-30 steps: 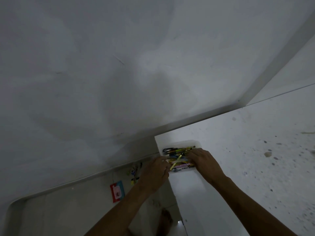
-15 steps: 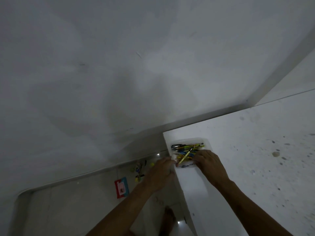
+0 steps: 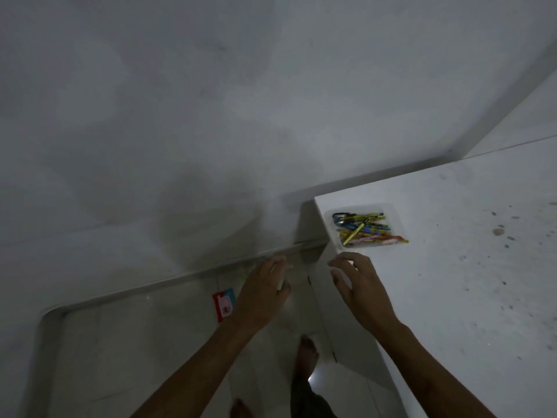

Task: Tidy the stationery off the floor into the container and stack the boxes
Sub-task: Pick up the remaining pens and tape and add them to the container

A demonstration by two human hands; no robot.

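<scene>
Container (image 3: 366,226) full of pens, on counter (image 3: 452,267) near its corner edge. Left hand (image 3: 265,292) and right hand (image 3: 358,285) open, empty. Red packet (image 3: 224,303) on floor below counter. Risk: careless reach nudges container off edge.

Clear plastic container (image 3: 391,215); glossy tiled floor (image 3: 135,357)

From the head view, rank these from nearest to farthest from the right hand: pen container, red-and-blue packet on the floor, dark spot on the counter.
From the right hand:
1. Pen container, just beyond the fingertips.
2. Red-and-blue packet, left on the floor.
3. Dark spot, far right on the counter.
</scene>
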